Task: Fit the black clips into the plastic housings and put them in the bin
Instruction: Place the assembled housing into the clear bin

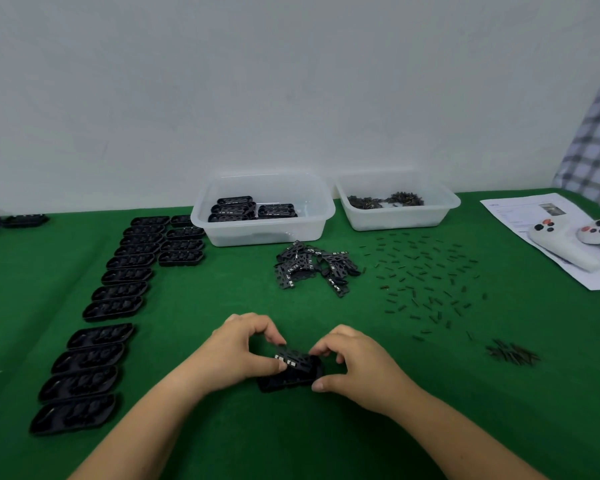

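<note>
A black plastic housing [284, 378] lies on the green table at centre front. A flat black clip [294, 356] sits tilted on top of it. My left hand [245, 348] pinches the clip's left end between thumb and fingers. My right hand [352, 362] holds the housing's right end, its thumb at the front edge and its fingers at the clip's right end. A pile of loose black clips [312, 266] lies behind my hands. The clear bin [264, 233] at the back holds several finished housings [250, 207].
Rows of empty black housings [118, 292] run down the left side. A second clear tub [399, 220] holds small dark parts, and several small pins [426, 275] lie scattered at right. Two white controllers [568, 237] rest on a paper sheet at far right.
</note>
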